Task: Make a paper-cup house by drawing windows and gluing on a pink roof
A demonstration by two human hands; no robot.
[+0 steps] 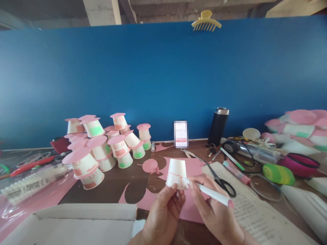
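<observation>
1. Nearest, on the left, an open cardboard box [76, 221] lies at the table's near edge.
2. Just right of it, the left hand [163, 211] is closed on an upside-down paper cup [176, 172], thumb and fingers pinching its lower rim. The cup is held above the pink paper [150, 200], in the middle of the table.
3. The right hand [212, 207] is wrapped around a white pen [212, 194] in a writing grip, with the tip touching the cup's lower right side.
4. Pink outlines already show on the cup wall. It has no coloured patches and no pink top, so it looks only partly done.
5. Just beyond the hands, scissors [222, 182] lie on a printed sheet [255, 207]. A cut pink disc [150, 165] lies left of the cup.
6. Farther left stands a pile of cup houses [102, 149] with pink roofs, windows and green patches. They appear finished, and a similar heap [298, 131] lies far right.
7. At the back, a black flask [218, 126] stands against the blue wall [163, 75], and a yellow hair clip [206, 21] sits on top of the wall.
</observation>
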